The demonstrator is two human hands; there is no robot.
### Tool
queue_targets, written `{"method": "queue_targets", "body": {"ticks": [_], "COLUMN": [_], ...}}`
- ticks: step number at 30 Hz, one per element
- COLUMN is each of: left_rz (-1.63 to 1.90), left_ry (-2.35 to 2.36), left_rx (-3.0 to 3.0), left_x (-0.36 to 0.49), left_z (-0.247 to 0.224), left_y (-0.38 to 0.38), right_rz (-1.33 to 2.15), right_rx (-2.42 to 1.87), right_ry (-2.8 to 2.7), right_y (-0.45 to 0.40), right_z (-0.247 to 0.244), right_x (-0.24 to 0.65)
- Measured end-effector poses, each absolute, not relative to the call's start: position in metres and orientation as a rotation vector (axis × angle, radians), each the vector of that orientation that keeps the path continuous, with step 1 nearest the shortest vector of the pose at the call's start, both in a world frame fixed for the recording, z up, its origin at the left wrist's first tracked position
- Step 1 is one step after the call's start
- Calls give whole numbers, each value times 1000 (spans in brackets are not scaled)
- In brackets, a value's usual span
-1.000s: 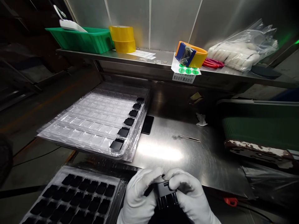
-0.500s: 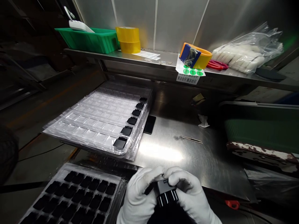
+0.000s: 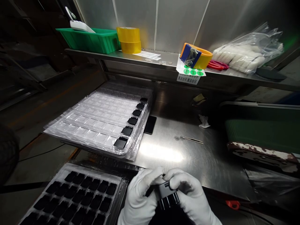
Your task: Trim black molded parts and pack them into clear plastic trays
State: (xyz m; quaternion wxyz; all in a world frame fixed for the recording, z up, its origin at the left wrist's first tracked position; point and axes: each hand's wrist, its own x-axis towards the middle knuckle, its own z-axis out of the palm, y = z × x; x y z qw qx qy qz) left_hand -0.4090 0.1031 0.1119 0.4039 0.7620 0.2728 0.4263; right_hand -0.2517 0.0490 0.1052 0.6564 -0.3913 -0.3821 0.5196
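Both of my hands wear white gloves and meet at the bottom centre over the table's front edge. My left hand (image 3: 140,197) and my right hand (image 3: 189,195) together pinch a small stack of flat black parts (image 3: 167,194), fingertips closed over its top. To the left lies a tray (image 3: 117,180) filled with several black parts. Farther back, a stack of clear blister trays (image 3: 93,125) carries several black parts (image 3: 127,130) in its right-hand column.
A dark phone (image 3: 150,124), tweezers (image 3: 191,140) and a crumpled tissue (image 3: 204,121) lie on the steel table (image 3: 182,156). The shelf holds a green bin (image 3: 91,39), yellow tape rolls (image 3: 128,39), a tape dispenser (image 3: 195,55), scissors (image 3: 215,65) and bagged gloves (image 3: 246,51). A green conveyor (image 3: 264,131) is at right.
My hands have stayed at the table's front edge while the black stack turned slightly between my fingers. The view shifted a little at first, then held still.
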Motion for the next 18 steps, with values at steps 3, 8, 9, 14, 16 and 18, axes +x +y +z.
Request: {"method": "queue_targets", "body": {"ticks": [3, 8, 9, 14, 16, 18], "left_rz": [1085, 1076, 1078, 1091, 1091, 1093], "left_ry": [657, 662, 664, 621, 631, 631], "left_rx": [1956, 1976, 1982, 2027, 2031, 2030], "left_x": [-408, -407, -407, -407, -407, -406], "left_z": [113, 110, 109, 110, 111, 112], "left_y": [103, 105, 105, 101, 99, 98], "right_rz": [1162, 1139, 1131, 1105, 1099, 1096], "right_rx": [-901, -910, -915, -931, -934, -940], "right_ry": [-907, -934, -938, -973, -981, -990], "right_y": [46, 42, 41, 39, 38, 36], "right_z": [101, 99, 100, 99, 98, 97], "right_x": [-250, -249, -249, -247, -245, -245]}}
